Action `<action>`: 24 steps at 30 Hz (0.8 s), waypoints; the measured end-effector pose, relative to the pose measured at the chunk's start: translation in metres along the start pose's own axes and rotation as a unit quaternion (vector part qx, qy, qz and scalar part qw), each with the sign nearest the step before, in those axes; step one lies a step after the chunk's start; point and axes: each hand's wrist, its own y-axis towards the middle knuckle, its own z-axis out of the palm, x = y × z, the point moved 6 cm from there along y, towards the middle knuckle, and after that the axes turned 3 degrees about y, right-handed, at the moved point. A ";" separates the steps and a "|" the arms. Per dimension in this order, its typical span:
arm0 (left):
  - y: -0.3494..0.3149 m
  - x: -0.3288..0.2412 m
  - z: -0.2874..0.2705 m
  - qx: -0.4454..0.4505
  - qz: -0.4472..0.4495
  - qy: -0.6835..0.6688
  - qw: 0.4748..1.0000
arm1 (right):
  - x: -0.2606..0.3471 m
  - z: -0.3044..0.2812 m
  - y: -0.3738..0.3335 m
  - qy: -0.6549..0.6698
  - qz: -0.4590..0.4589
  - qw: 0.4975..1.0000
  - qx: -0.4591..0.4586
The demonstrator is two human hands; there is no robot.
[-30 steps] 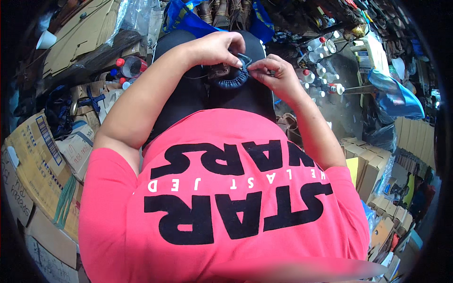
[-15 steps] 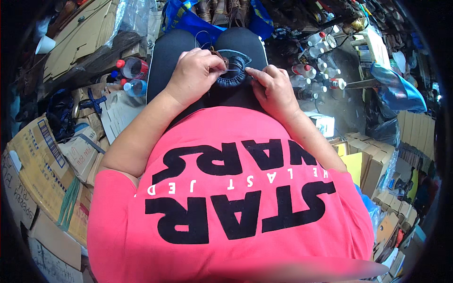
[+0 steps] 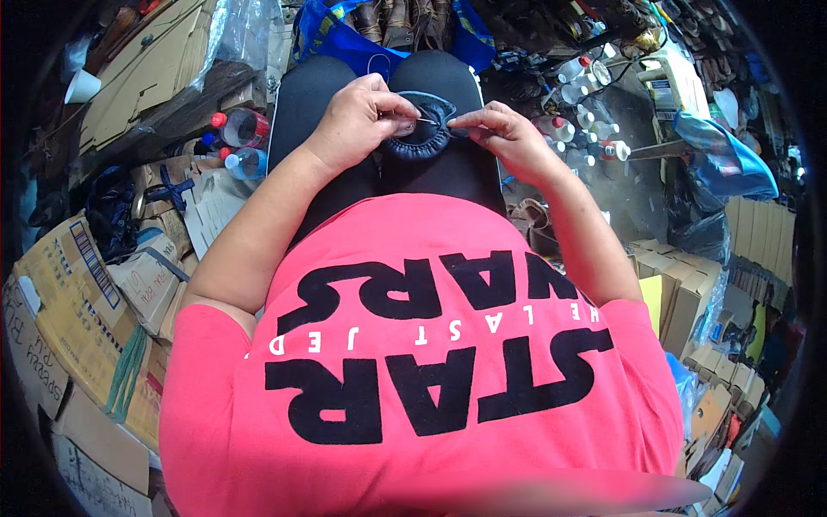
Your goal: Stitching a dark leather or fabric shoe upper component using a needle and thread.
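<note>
A dark blue shoe upper (image 3: 419, 146) with a puckered, stitched rim rests between my knees. My left hand (image 3: 357, 125) is closed at its left side, thumb and forefinger pinching a thin, light needle (image 3: 428, 121) that lies across the opening. A loop of thread (image 3: 377, 62) rises above that hand. At the right rim my right hand (image 3: 508, 142) is closed in a pinch, thumb and forefinger together. A dark strand or edge seems to run into its fingertips; I cannot make out exactly what it grips.
A blue bag (image 3: 336, 43) of brown shoes (image 3: 398, 24) stands beyond my knees. Several bottles (image 3: 590, 129) stand to the right, others (image 3: 244, 129) to the left. Cardboard (image 3: 73, 276) is stacked at left, cartons (image 3: 676, 271) at right. A brown shoe (image 3: 534, 220) shows beside my right forearm.
My right hand has drawn a little to the right, its fingers now pinched at the rim. The needle tilts differently. A brown shoe now shows beside my right forearm.
</note>
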 end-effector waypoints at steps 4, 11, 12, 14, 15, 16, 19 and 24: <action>0.001 -0.004 0.000 -0.004 0.027 0.023 0.999 | -0.005 -0.002 0.008 0.012 -0.008 0.999 0.030; 0.003 -0.007 0.002 -0.011 0.056 0.064 0.996 | -0.002 -0.002 0.011 0.010 0.032 0.998 0.049; 0.003 -0.007 0.003 -0.011 0.061 0.063 0.996 | -0.001 -0.002 0.010 0.023 0.035 0.998 0.056; 0.005 -0.006 0.004 -0.002 0.051 0.044 0.998 | -0.002 -0.003 0.010 0.035 0.038 0.997 0.063; 0.007 -0.005 0.005 0.007 0.042 0.026 0.999 | -0.003 -0.003 0.010 0.053 0.029 0.996 0.070; 0.009 -0.005 0.005 0.006 0.042 0.026 0.999 | -0.003 -0.003 0.011 0.070 0.020 0.994 0.077; 0.017 -0.011 0.005 0.026 0.077 0.031 0.996 | -0.004 -0.003 0.014 0.044 0.019 0.995 0.093; 0.011 -0.034 0.001 0.030 0.177 0.128 0.975 | -0.002 -0.002 0.010 0.044 0.038 0.994 0.092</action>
